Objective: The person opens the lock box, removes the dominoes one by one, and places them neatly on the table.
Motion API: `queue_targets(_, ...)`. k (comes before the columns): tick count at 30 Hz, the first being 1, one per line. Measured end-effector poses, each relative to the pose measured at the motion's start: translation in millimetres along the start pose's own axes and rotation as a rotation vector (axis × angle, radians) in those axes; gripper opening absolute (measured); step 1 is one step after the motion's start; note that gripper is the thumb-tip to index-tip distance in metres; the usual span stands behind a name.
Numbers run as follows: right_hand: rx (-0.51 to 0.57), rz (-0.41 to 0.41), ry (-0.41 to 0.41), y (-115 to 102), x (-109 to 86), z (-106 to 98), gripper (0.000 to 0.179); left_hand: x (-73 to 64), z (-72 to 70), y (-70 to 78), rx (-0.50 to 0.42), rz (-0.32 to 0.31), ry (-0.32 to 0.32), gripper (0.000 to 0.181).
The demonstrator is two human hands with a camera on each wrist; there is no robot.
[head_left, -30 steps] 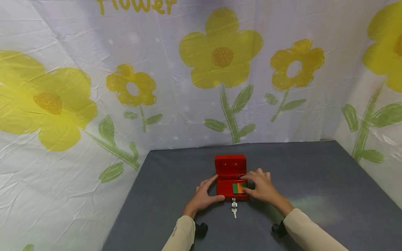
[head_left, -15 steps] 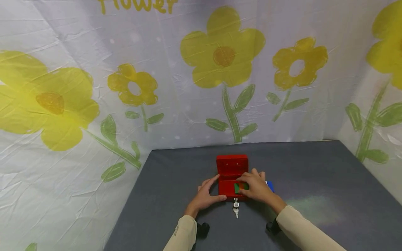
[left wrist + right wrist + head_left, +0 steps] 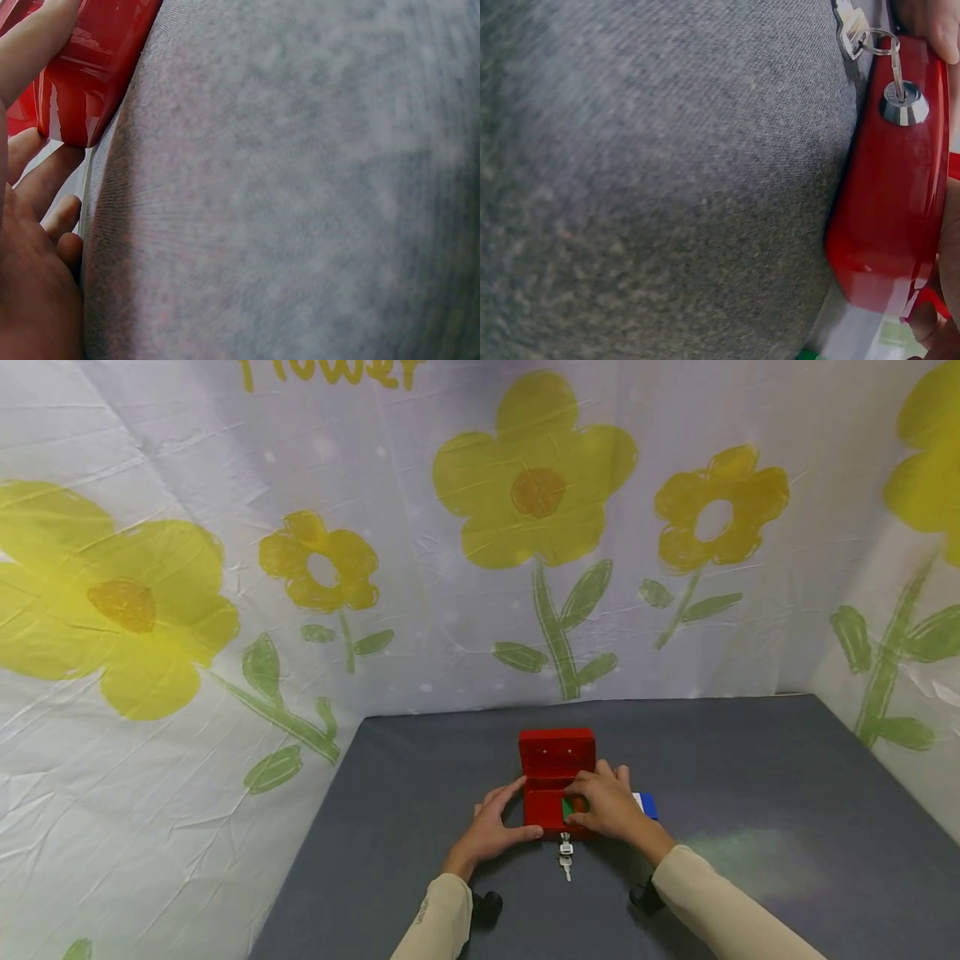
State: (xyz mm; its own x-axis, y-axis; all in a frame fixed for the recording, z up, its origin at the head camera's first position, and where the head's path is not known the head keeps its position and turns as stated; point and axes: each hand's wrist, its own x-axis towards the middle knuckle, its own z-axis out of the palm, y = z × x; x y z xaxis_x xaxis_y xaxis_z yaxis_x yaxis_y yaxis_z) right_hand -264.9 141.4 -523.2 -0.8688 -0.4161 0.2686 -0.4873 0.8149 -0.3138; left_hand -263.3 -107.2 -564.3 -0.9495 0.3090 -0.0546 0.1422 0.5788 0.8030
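A red cash box [image 3: 537,810] stands on the table with its lid [image 3: 557,752] raised. My left hand [image 3: 487,833] rests against its left side, thumb at the front corner and fingers fairly straight along the side wall. In the left wrist view two fingertips touch the red wall [image 3: 71,97]. My right hand [image 3: 609,802] reaches over the box's right half, thumb and fingers bent about a flat green and orange striped piece [image 3: 567,810]. Most of that piece is hidden under the hand. A key stands in the front lock [image 3: 904,105], a second key [image 3: 850,30] hanging from its ring.
A blue and white flat item [image 3: 647,805] lies on the grey table [image 3: 420,793] just right of the right hand, partly covered. A white cloth [image 3: 420,635] with painted yellow flowers hangs behind and beside the table.
My right hand has moved left over the striped piece, and its fingers have closed in on it. The blue and white item has come into sight. The left hand stays at the box.
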Motion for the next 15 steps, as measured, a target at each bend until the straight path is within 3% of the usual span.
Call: queue_targets(15,-0.036,0.049,-0.048,-4.7,6.5,2.2,0.042,0.2,1.6,-0.5,0.001,-0.004,0.008,0.089)
